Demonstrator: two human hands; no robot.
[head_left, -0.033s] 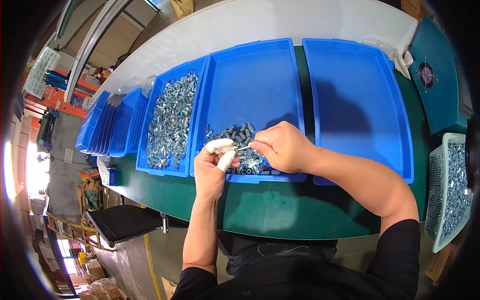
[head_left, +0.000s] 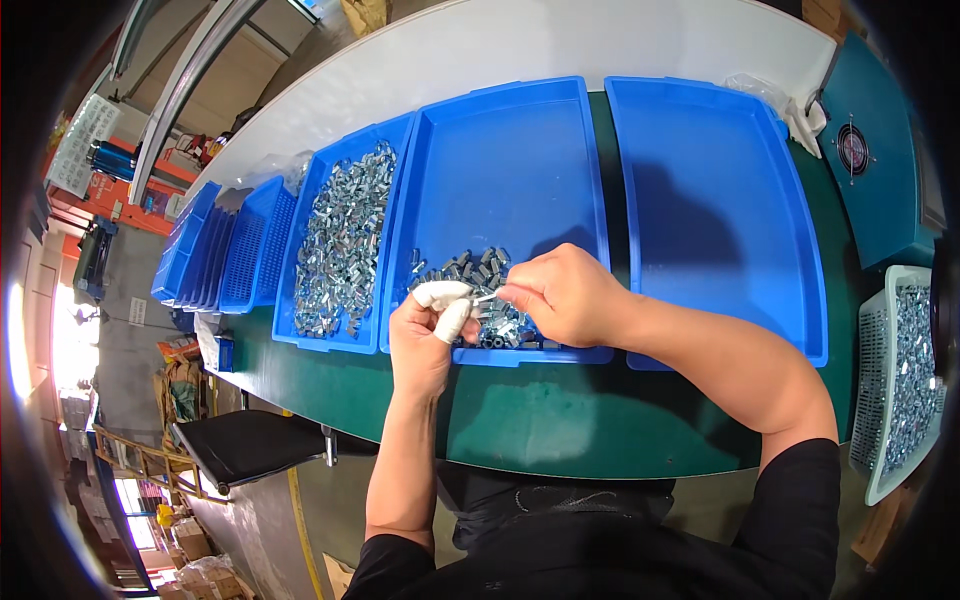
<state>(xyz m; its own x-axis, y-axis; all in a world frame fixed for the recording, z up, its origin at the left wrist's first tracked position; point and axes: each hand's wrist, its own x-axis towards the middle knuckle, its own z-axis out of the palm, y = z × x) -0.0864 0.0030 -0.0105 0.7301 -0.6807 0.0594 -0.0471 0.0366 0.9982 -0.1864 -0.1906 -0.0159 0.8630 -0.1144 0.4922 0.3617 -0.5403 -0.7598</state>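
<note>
My left hand (head_left: 425, 335) wears white finger covers on its thumb and index finger, which are pinched round a small metal part mostly hidden by them. My right hand (head_left: 565, 295) is closed, with thumb and forefinger on a thin silvery rod (head_left: 487, 297) that points left at the left fingertips. Whether the rod's tip is inside the small part I cannot tell. Both hands are above the near end of the middle blue tray (head_left: 500, 165). Beneath them lies a pile of short metal hex nuts (head_left: 490, 265), partly covered by the hands.
Left of the middle tray stands a blue tray (head_left: 408, 150) heaped with similar metal pieces (head_left: 345, 240). Blue baskets (head_left: 255, 245) stand further left. Another blue tray (head_left: 715, 200) is on the right, near a teal machine (head_left: 880, 150). A pale basket (head_left: 870, 370) of metal pieces sits at far right.
</note>
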